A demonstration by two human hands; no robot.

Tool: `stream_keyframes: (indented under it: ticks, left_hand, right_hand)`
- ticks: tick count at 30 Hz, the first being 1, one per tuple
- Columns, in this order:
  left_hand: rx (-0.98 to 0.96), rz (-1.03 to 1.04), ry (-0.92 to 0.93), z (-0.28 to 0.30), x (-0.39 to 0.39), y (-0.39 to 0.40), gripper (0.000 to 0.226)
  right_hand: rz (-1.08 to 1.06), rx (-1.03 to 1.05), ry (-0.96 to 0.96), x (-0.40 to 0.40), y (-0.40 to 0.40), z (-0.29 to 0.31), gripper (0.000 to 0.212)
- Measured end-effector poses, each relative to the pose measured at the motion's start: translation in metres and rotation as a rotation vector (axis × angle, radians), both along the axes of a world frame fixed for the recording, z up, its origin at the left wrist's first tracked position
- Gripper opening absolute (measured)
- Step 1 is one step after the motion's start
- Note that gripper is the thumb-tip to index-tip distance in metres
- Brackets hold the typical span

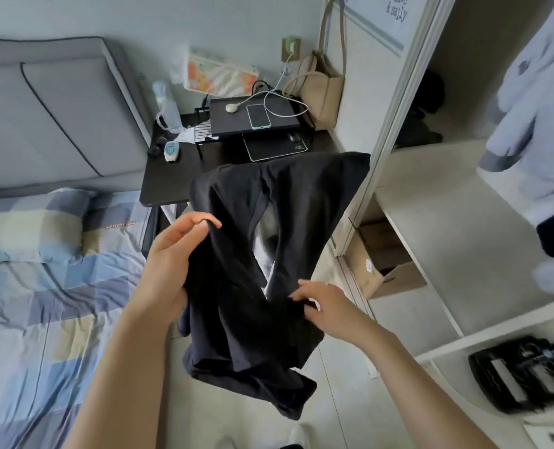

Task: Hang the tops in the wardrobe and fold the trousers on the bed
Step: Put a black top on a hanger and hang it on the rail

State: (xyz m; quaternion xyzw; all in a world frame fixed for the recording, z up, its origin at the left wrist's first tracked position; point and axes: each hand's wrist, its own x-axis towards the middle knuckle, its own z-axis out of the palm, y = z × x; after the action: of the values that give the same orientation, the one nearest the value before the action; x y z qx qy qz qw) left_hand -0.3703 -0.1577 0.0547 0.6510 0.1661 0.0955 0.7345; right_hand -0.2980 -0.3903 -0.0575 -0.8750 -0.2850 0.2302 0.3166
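Note:
A black garment (253,286) hangs in mid-air in front of me, between the bed and the wardrobe; I cannot tell whether it is a top or trousers. My left hand (175,264) grips its left edge, thumb and fingers pinching the cloth. My right hand (327,306) holds a fold of the fabric lower down on the right. The bed (42,303) with a blue and beige checked cover lies to the left. The open wardrobe (437,241) stands to the right, with a pale blue top (541,124) hanging inside.
A dark bedside table (168,179) behind the garment carries a laptop, a phone (258,115), a bottle and cables. A beige bag (321,89) hangs by the wall. A cardboard box (385,264) sits low in the wardrobe, a black object (525,374) on a lower shelf.

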Motion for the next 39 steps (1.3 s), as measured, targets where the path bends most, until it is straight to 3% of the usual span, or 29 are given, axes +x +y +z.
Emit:
stream_keyframes:
  ticks: [2,4,7,10,13,16,20,23,28,31,36,37,39]
  left_hand:
    - [0.075,0.077,0.028,-0.009,0.018,0.009,0.022]
    - [0.158,0.117,0.05,-0.022,0.034,0.013,0.023]
    - [0.268,0.048,0.063,-0.038,0.058,0.003,0.022]
    - [0.425,-0.221,0.026,-0.046,0.075,-0.011,0.025]
    - [0.431,-0.612,0.035,-0.048,0.088,-0.021,0.051]
    - [0.583,-0.809,-0.005,-0.046,0.098,-0.023,0.076]
    - [0.508,-0.828,-0.06,-0.023,0.104,-0.026,0.091]
    - [0.427,-0.808,-0.07,-0.016,0.108,-0.038,0.098]
    - [0.567,-0.818,-0.09,-0.024,0.113,-0.061,0.134]
    - [0.63,-0.784,-0.151,-0.02,0.108,-0.065,0.131]
    - [0.706,-0.761,-0.206,-0.014,0.113,-0.074,0.116]
    - [0.707,-0.695,-0.212,-0.018,0.12,-0.073,0.097]
    - [0.686,-0.54,-0.181,-0.022,0.133,-0.063,0.034]
  right_hand:
    - [-0.146,0.219,0.125,0.009,0.0,0.024,0.015]
    - [-0.198,0.324,0.035,0.017,-0.001,0.053,0.019]
    - [-0.09,0.343,-0.064,0.022,0.002,0.103,0.017]
    - [0.001,0.322,-0.071,0.026,0.005,0.145,0.015]
    - [-0.014,0.299,-0.132,0.034,0.005,0.173,0.014]
    - [-0.071,0.246,-0.272,0.046,0.002,0.195,0.006]
    - [-0.164,0.186,-0.445,0.058,-0.005,0.223,0.005]
    - [-0.268,0.254,-0.489,0.067,-0.004,0.239,0.007]
    - [-0.625,0.391,-0.482,0.082,-0.004,0.268,0.017]
    - [-0.785,0.42,-0.454,0.096,-0.009,0.28,0.033]
    - [-0.899,0.556,-0.353,0.107,-0.008,0.284,0.02]
    - [-0.921,0.573,-0.344,0.108,-0.01,0.284,0.018]
    - [-0.953,0.574,-0.336,0.111,-0.016,0.286,0.011]
